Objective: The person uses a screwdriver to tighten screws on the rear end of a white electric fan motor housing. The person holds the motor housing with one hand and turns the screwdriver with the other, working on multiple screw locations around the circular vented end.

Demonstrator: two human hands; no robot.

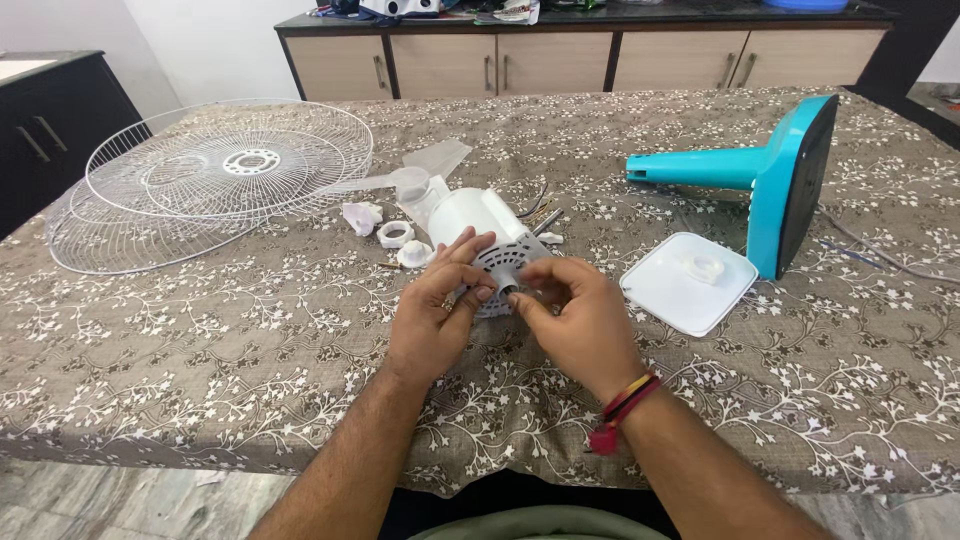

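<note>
While the fan lies in pieces, both hands meet at the white plastic fan motor housing (487, 240) resting near the middle of the surface (200, 350). The left hand (435, 315) grips its vented front face, and the right hand (575, 315) pinches the short shaft stub sticking out of it. Judging by the spread, disassembly looks well advanced: two white wire grille halves (210, 180) lie stacked at far left, small white plastic rings and caps (395, 237) sit just beside the housing, a white square cover plate (688, 283) lies to the right, and the turquoise stand base (770, 175) is tipped on its side. A brown floral cloth covers the surface; beige cabinets (580, 62) line the back wall.
</note>
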